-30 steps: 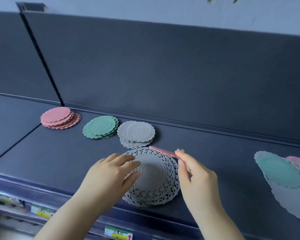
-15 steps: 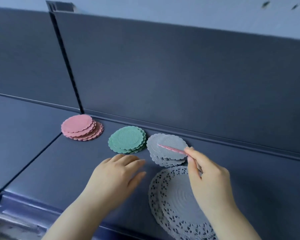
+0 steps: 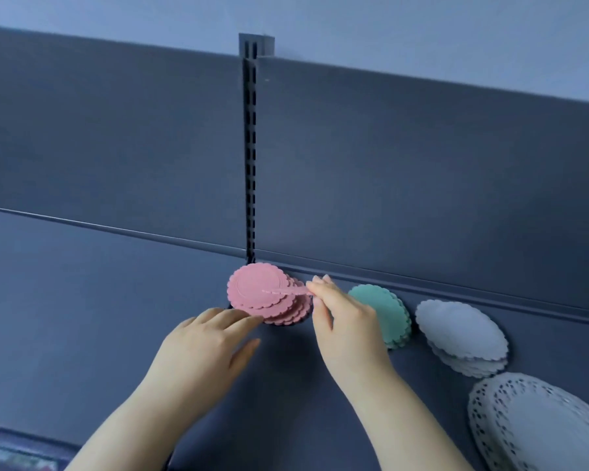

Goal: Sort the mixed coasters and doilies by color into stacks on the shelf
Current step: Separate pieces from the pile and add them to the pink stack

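A stack of pink scalloped coasters [image 3: 259, 294] sits at the back of the dark shelf [image 3: 82, 300]. My right hand [image 3: 340, 317] pinches a thin pink coaster [image 3: 286, 291] by its edge, held edge-on just over the pink stack. My left hand [image 3: 211, 341] lies with straight fingers, fingertips touching the front edge of the pink stack. To the right stand a green coaster stack [image 3: 385, 311], partly hidden by my right hand, then a grey coaster stack [image 3: 463, 334], and a pile of grey lace doilies [image 3: 538, 430] at the lower right.
The shelf's back panel [image 3: 388, 164] rises right behind the stacks, with a slotted upright [image 3: 250, 147] above the pink stack. Bare shelf surface spreads to the left of the pink stack. The shelf's front edge [image 3: 14, 433] shows at the lower left.
My right hand has carried the pink coaster left, from over the grey stack to over the pink stack. My left hand has moved from the doilies to the pink stack's front edge.
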A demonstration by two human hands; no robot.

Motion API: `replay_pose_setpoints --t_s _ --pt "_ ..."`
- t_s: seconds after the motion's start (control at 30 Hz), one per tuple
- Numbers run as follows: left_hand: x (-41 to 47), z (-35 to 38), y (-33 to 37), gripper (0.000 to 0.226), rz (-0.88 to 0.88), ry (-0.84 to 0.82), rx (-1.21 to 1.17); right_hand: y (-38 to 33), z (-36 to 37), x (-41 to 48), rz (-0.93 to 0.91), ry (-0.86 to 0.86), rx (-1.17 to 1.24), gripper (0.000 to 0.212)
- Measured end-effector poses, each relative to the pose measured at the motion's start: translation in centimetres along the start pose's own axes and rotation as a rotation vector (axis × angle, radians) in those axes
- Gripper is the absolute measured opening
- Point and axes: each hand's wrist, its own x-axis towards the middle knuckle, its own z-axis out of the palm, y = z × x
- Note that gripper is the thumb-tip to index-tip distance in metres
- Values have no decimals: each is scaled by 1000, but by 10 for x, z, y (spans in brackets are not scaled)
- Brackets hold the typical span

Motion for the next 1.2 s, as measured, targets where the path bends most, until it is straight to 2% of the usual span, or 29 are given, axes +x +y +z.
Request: replay_pose_setpoints --t_s 0.13,0.2,0.3,0.37,0.73,0.87,1.2 --pt "0 5 -25 38 7 -22 -38 -11 29 17 70 -18 -18 29" --pt "-1 9 -31 38 -3 -32 -60 -13 43 22 92 -152 -49 29" --pt "-3 15 -34 38 6 -38 -117 -10 57 18 127 -457 -228 33" --pt "-3 18 -35 37 13 -41 -138 -11 59 16 154 -541 -320 38" --pt "2 21 -26 36 48 -70 -163 -16 47 13 97 -622 -318 47" --pt "1 12 -16 37 51 -38 -121 -15 27 5 65 -588 -309 45" --pt "1 7 93 36 94 17 -102 12 -75 -40 -16 -518 -327 46"
